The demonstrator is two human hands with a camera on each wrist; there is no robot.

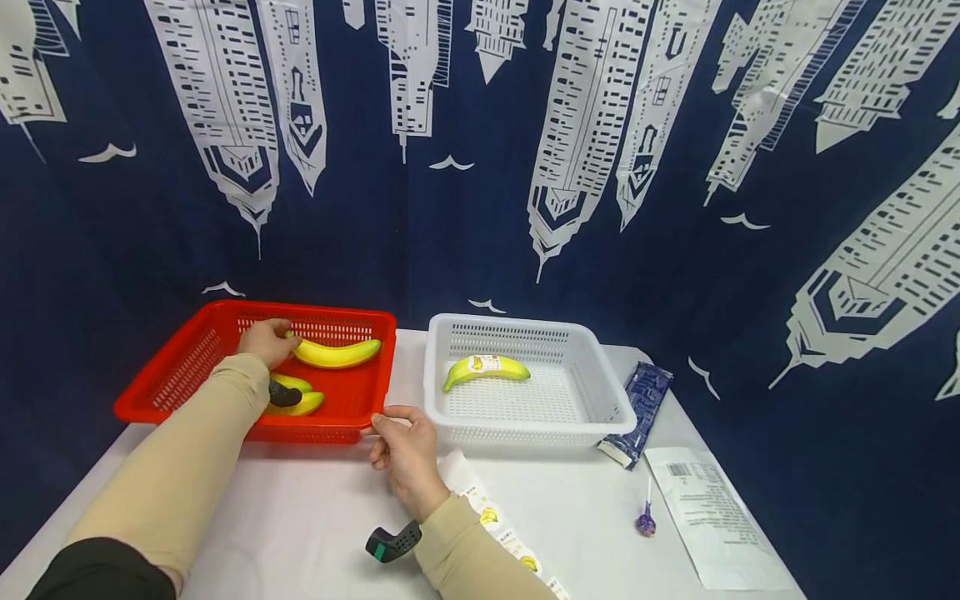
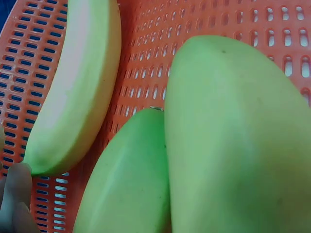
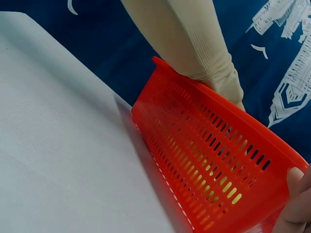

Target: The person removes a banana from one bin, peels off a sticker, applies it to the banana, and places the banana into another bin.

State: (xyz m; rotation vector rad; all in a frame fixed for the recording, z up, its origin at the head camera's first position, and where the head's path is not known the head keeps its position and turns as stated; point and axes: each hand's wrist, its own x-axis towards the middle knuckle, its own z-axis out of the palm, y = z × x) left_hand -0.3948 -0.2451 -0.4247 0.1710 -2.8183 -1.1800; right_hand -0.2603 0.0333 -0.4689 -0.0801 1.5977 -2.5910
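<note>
My left hand [image 1: 264,340] reaches into the red basket [image 1: 341,316] and pinches one end of a yellow banana [image 1: 337,355] with its fingertips. In the left wrist view, fingers [image 2: 18,187] touch that banana's green tip [image 2: 41,165]. Two more bananas, a nearer one [image 1: 306,406] and one just behind it [image 1: 288,382], lie in the basket, partly hidden by the arm and the black wrist camera. At the basket's front right corner my right hand [image 1: 408,458] grips the rim, thumb on top; only part of it shows in the right wrist view.
A white basket [image 1: 525,431] stands to the right, holding one banana [image 1: 506,367] with a label. Beneath my right forearm runs a strip of banana stickers [image 1: 491,514]. A blue packet [image 1: 645,400], a lollipop [image 1: 645,522] and a printed white sheet [image 1: 712,517] lie farther right.
</note>
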